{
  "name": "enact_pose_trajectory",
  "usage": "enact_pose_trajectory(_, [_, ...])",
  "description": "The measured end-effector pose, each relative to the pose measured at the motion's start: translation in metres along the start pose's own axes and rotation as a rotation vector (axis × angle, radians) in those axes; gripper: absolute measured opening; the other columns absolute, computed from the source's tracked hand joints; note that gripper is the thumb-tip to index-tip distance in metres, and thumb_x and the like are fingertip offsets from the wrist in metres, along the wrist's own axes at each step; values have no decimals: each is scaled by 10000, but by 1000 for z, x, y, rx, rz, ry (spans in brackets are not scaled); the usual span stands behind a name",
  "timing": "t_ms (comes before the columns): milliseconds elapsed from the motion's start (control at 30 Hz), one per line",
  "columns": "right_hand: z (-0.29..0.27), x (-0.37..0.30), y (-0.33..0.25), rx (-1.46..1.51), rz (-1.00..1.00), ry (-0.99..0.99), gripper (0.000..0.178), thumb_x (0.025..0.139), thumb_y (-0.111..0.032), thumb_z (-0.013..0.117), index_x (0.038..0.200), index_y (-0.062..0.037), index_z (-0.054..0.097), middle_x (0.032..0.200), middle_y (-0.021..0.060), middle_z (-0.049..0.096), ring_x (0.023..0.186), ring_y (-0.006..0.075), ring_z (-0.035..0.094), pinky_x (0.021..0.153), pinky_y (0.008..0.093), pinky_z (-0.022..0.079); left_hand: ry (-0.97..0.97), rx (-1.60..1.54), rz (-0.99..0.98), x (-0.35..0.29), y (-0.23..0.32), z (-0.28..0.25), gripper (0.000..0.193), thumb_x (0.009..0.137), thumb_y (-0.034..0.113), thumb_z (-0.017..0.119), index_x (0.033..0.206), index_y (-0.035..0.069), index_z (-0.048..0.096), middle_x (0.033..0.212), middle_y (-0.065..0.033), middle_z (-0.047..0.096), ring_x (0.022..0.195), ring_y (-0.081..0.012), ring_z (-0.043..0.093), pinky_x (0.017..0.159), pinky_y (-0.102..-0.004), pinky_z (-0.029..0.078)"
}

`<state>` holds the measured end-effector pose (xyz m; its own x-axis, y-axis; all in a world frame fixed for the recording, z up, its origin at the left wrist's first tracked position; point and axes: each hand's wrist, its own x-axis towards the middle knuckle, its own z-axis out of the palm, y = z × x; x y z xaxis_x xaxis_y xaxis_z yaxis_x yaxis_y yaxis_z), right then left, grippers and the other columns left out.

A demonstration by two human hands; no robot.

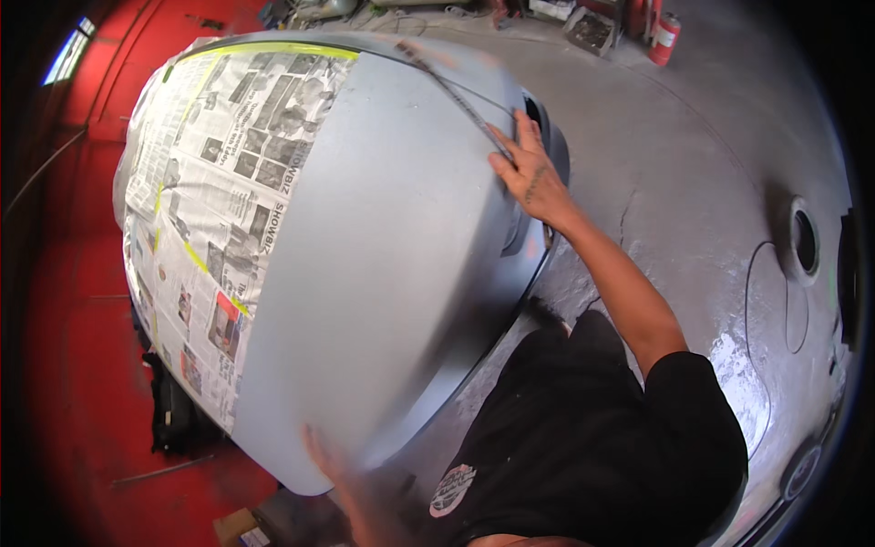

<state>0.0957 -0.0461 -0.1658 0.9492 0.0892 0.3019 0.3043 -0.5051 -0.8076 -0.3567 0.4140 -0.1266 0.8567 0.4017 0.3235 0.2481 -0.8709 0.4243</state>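
A car body panel [355,237] in matte grey lies before me, curving down toward my side. My right hand [533,178] rests at its right edge, beside a dark opening, with fingers stretched and apart. A narrow dark line [447,96] runs from the far side to that hand's fingertips; I cannot tell whether it is a gap or a loose strip. My left hand [324,456] is over the panel's near left end, smeared by motion, so its grip is unclear. Newspaper sheets [246,137], edged with yellow-green tape [283,48], cover the glass area on the left.
A red wall [73,301] stands at the left. On the concrete floor [674,164] are a red fire extinguisher [664,41], a bin [591,32], a ring-shaped object [802,239] and a thin cable [749,319]. A cardboard box [239,527] sits near my left arm.
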Motion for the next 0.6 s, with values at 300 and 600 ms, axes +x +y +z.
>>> enact_pose_trajectory(300, [-15,10,-1,257,12,-50,535,1010,-303,516,1484,-66,439,1563,404,106,1451,528,213,1175,453,277,105,362,-223,53,79,34,348,954,73,559,1279,-51,542,1371,-208,494,1287,-327,479,1116,-418,352])
enact_pose_trajectory(600, [-22,16,3,271,-85,-47,554,945,-173,641,1451,-24,471,1509,476,84,1410,632,165,1172,531,266,-48,198,485,276,344,197,435,903,36,621,1335,30,573,1425,-218,486,1351,-408,435,1124,-486,344])
